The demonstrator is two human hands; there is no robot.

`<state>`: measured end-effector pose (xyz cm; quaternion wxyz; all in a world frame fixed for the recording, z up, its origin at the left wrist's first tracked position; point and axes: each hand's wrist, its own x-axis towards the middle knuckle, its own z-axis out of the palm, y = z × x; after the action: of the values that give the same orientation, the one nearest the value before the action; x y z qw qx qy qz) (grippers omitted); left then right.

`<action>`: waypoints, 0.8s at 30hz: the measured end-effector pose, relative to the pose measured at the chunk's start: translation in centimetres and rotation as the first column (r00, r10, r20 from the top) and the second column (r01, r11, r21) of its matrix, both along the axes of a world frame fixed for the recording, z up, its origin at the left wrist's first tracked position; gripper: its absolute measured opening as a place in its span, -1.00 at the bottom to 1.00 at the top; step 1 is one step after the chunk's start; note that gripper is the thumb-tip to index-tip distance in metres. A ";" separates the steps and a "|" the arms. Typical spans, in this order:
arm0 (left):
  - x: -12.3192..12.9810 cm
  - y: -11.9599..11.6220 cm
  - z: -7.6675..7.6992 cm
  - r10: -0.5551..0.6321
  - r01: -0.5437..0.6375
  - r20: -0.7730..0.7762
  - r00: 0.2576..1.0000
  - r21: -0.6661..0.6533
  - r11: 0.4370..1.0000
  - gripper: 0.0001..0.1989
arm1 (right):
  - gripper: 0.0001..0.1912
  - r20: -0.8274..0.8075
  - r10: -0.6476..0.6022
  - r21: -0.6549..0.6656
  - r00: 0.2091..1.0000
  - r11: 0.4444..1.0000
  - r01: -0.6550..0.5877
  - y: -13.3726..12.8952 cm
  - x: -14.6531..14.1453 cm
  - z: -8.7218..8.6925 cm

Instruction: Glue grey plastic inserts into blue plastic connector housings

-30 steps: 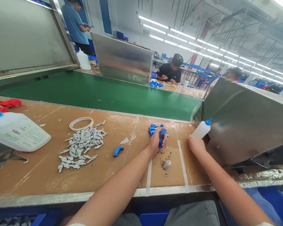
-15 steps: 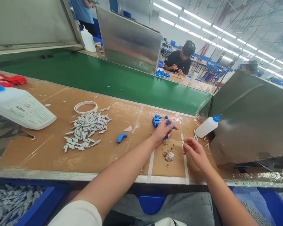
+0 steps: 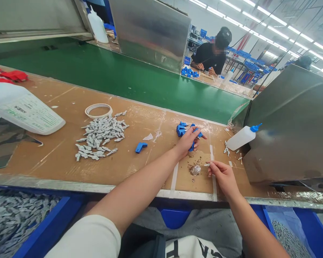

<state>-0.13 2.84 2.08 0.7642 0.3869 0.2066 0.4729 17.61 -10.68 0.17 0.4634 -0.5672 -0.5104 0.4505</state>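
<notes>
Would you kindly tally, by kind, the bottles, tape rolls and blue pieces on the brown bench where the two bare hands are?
Bottles: 2, the large labelled bottle and the squeeze bottle
Tape roll: 1
Blue piece lying by itself: 1
Total: 4, leaving out the blue cluster at the left hand, too covered to count

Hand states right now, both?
Left hand: closed, holding a blue plastic piece.
Right hand: fingertips closed, pinching a small pale piece, type unclear.
</notes>
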 end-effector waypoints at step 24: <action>0.1 0.1 -1.0 0.028 -0.006 -0.210 0.977 0.105 0.994 -0.55 | -0.54 -0.013 0.079 -0.146 0.997 0.986 -0.080 -0.1 -1.5 1.8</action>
<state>-0.07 2.97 1.06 0.7128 0.4722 0.2649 0.4458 16.11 -10.81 2.01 0.4037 -0.5775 -0.4965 0.5069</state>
